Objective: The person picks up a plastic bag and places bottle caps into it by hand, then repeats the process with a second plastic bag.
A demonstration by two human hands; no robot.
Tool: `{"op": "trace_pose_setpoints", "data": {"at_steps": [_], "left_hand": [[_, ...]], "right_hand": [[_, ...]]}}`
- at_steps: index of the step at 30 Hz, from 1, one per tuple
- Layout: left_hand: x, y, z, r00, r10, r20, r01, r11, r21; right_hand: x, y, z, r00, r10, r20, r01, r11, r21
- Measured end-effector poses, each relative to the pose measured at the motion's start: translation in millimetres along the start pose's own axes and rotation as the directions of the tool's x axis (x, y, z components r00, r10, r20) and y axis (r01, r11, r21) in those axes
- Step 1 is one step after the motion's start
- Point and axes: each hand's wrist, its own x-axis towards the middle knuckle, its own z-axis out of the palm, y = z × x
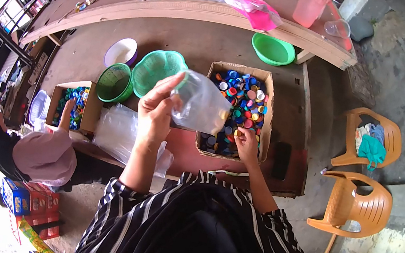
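Note:
My left hand (155,115) is closed on the rim of a clear plastic bag (199,101), holding it up beside the cardboard box. A few pale yellow pieces, probably caps, show through the bag's lower side. In front of me the open cardboard box (268,122) is filled with plastic bottle caps (242,98) of many colours. Over its near right part is my right hand (247,146), its fingers pinched on a yellow bottle cap (238,133). A stack of flat clear plastic bags (116,130) lies on the table left of the box, partly behind my left forearm.
Green baskets (156,67) (115,84) and a white tub (120,52) stand left of the box. A co-worker (48,153) reaches into a smaller box of caps (90,112). Beyond are a green basin (272,50) and a raised bench (190,9). Orange chairs (369,207) stand at right.

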Motion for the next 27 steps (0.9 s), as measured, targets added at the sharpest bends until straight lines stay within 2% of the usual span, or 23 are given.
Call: {"op": "trace_pose_setpoints", "data": {"at_steps": [3, 5, 8, 14, 18, 21, 22, 23, 24, 26, 27], "left_hand": [[-8.8, -42.3, -35.9, 0.964, -0.153, -0.216, 0.178, 0.979, 0.098], [-25.8, -72.5, -69.3, 0.919, -0.257, -0.3, 0.314, 0.935, 0.162], [-52.1, -96.4, -106.4, 0.858, -0.355, -0.371, 0.433, 0.889, 0.15], [-63.2, -97.2, -105.8, 0.853, -0.361, -0.376, 0.446, 0.879, 0.167], [-46.3, -82.7, -58.3, 0.909, -0.27, -0.317, 0.361, 0.89, 0.279], [-36.5, -90.5, -39.5, 0.975, -0.187, -0.123, 0.222, 0.881, 0.419], [-32.9, -93.0, -31.3, 0.985, -0.163, -0.061, 0.173, 0.877, 0.448], [-27.6, -88.6, -19.8, 0.978, -0.206, -0.019, 0.186, 0.834, 0.519], [-22.6, -84.7, -2.4, 0.986, -0.162, 0.027, 0.118, 0.813, 0.57], [-15.8, -80.3, 18.3, 0.977, -0.197, 0.08, 0.096, 0.746, 0.659], [-12.5, -83.5, 23.6, 0.98, -0.153, 0.125, 0.027, 0.73, 0.683]], "right_hand": [[2.0, 0.9, -4.5, 0.992, 0.107, -0.064, -0.104, 0.994, 0.045], [4.5, 4.7, -6.6, 0.982, 0.18, -0.061, -0.175, 0.981, 0.079], [5.2, 21.8, -3.9, 0.965, 0.257, -0.043, -0.25, 0.96, 0.127], [7.0, -1.8, -9.8, 0.955, 0.297, -0.027, -0.292, 0.95, 0.111], [15.2, -27.3, -6.5, 0.984, 0.138, -0.115, -0.105, 0.961, 0.255], [29.8, -96.2, -23.0, 0.989, -0.012, -0.145, 0.061, 0.941, 0.333], [35.2, -111.7, -28.4, 0.976, -0.125, -0.177, 0.176, 0.934, 0.31], [39.6, -133.1, -37.4, 0.953, -0.223, -0.205, 0.273, 0.925, 0.264], [42.9, -153.9, -46.5, 0.919, -0.319, -0.23, 0.368, 0.905, 0.214], [48.5, -175.8, -56.4, 0.86, -0.445, -0.248, 0.486, 0.863, 0.137], [52.7, -180.5, -59.9, 0.849, -0.487, -0.205, 0.512, 0.854, 0.091]]}}
